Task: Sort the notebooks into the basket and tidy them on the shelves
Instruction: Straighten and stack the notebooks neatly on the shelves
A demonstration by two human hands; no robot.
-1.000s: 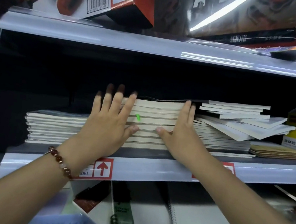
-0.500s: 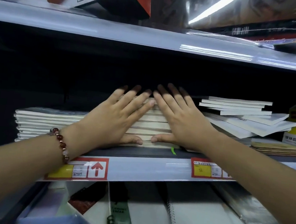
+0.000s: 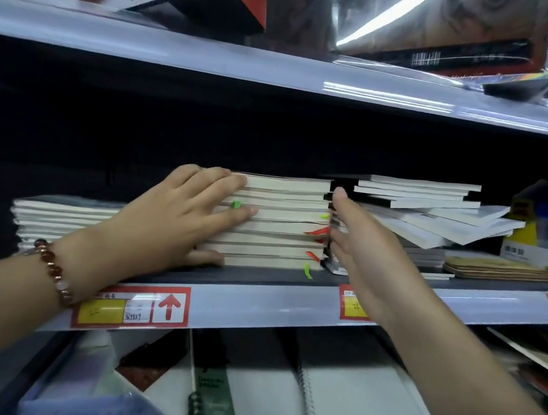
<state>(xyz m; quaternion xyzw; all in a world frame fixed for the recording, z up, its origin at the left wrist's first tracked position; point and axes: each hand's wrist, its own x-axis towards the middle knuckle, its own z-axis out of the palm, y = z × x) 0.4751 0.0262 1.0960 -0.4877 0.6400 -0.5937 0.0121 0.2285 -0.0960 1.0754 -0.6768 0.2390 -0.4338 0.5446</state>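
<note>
While both hands bracket it, a stack of notebooks [image 3: 281,223] lies flat on the middle shelf [image 3: 255,306], page edges facing outward, long axis running left to right along the shelf. The left hand [image 3: 177,217] presses its straight fingers flat against the stack's left front; the right hand [image 3: 362,250], fingers extended and released, stands edge-on at the stack's right end. Beyond the right hand sits a skewed pile [image 3: 434,217]; behind the left wrist, a lower pile [image 3: 62,215].

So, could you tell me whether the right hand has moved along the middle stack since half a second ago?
Yes. The right hand slid rightward off the front of the middle stack to its right end, now above the yellow price tag.
</note>
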